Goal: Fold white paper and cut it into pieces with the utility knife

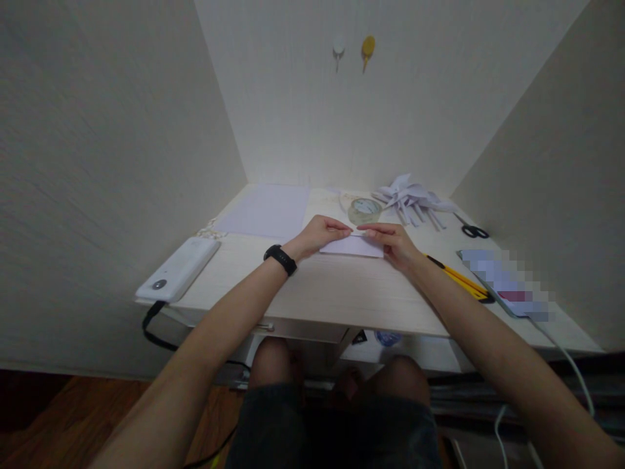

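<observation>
A small folded white paper (pixel 352 247) lies flat on the pale wooden desk (pixel 336 286). My left hand (pixel 319 234) presses on its left part, fingertips along the far edge; a black band circles that wrist. My right hand (pixel 393 242) presses the paper's right part, fingers pointing left so both sets of fingertips nearly meet at the top edge. Both hands hold the paper down against the desk.
A roll of clear tape (pixel 364 210) stands just behind the paper. Folded white paper shapes (pixel 410 198) and black scissors (pixel 473 230) lie back right. A white sheet (pixel 266 210) lies back left, a white power bank (pixel 178 268) at the left edge, yellow pencils (pixel 461 279) and a phone (pixel 508 283) at right.
</observation>
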A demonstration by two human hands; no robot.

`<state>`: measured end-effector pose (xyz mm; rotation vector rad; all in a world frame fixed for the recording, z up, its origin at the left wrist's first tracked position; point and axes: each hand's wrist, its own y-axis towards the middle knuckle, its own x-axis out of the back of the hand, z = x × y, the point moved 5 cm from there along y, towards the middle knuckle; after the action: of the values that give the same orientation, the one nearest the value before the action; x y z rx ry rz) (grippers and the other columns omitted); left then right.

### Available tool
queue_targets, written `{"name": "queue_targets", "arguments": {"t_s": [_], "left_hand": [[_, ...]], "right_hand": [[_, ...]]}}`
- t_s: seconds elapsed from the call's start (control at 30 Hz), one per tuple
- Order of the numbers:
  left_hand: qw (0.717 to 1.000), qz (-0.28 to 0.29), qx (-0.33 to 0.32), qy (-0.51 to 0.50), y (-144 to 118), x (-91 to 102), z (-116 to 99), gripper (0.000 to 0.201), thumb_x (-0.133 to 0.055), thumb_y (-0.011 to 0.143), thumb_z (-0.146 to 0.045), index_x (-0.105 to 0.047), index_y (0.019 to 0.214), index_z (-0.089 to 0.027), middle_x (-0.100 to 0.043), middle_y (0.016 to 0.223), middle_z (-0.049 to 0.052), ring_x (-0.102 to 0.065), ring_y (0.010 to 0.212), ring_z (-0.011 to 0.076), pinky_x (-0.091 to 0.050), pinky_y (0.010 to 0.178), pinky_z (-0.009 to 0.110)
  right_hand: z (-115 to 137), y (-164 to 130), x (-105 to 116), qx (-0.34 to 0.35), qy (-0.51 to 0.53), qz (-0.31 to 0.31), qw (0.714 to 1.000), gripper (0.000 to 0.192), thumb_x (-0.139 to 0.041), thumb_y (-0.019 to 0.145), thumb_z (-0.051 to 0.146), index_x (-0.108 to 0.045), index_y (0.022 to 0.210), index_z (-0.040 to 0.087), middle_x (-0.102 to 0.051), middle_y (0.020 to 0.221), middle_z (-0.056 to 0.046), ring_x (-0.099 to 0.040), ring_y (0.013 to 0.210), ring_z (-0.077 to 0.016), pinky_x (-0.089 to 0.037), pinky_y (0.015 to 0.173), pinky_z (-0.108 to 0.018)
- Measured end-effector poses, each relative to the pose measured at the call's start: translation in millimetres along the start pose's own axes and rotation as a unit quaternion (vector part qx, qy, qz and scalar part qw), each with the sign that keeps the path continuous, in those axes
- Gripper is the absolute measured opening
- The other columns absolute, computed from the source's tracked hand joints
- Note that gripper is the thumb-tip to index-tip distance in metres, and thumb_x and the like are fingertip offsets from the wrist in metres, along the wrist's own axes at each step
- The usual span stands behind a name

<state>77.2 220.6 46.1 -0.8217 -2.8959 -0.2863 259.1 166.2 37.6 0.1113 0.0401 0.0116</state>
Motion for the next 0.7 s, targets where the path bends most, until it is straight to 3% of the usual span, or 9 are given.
{"name": "queue_targets", "arguments": {"t_s": [0.1,0.23,0.47,0.7], "left_hand": [[0.998,-0.013,-0.034,0.047,0.6,0.3,-3.3,0.019,-0.080,0.075,-0.027,-0.080,0.090,-0.015,-0.077,0.088,0.009,-0.065,0.079,0.0158,-0.049,0.080,0.031],[0.998,-0.002,-0.029,0.058,-0.3,-1.4,-4.0,0.019,-0.079,0.075,-0.027,-0.080,0.089,-0.014,-0.077,0.087,0.009,-0.065,0.079,0.0156,-0.049,0.080,0.030],[0.999,0.054,0.004,-0.010,-3.8,-1.9,-4.8,0.029,-0.083,0.071,-0.036,-0.080,0.088,-0.013,-0.076,0.087,0.010,-0.062,0.073,0.0147,-0.050,0.072,0.030],[0.999,0.031,-0.010,0.038,-0.6,5.1,-4.6,0.028,-0.083,0.072,-0.034,-0.080,0.088,-0.012,-0.076,0.086,0.009,-0.063,0.075,0.0143,-0.050,0.074,0.029]], "right_hand": [[-9.2,3.4,-0.9,-0.015,-0.010,-0.009,1.000,0.043,-0.086,0.058,0.050,-0.081,0.086,0.019,-0.073,0.073,-0.004,-0.061,0.068,-0.0189,-0.044,0.063,-0.032],[-17.8,8.0,3.4,-0.019,-0.030,-0.027,0.999,0.038,-0.092,0.052,0.044,-0.080,0.077,0.018,-0.075,0.076,-0.005,-0.063,0.070,-0.0187,-0.046,0.067,-0.032],[-6.0,3.1,4.9,-0.028,0.000,-0.025,0.999,0.037,-0.093,0.050,0.039,-0.081,0.077,0.017,-0.076,0.076,-0.007,-0.064,0.071,-0.0194,-0.048,0.069,-0.033],[-6.3,1.4,4.0,-0.058,0.016,0.010,0.998,0.042,-0.094,0.050,0.038,-0.082,0.082,0.016,-0.077,0.077,-0.007,-0.064,0.069,-0.0174,-0.048,0.066,-0.031]]}}
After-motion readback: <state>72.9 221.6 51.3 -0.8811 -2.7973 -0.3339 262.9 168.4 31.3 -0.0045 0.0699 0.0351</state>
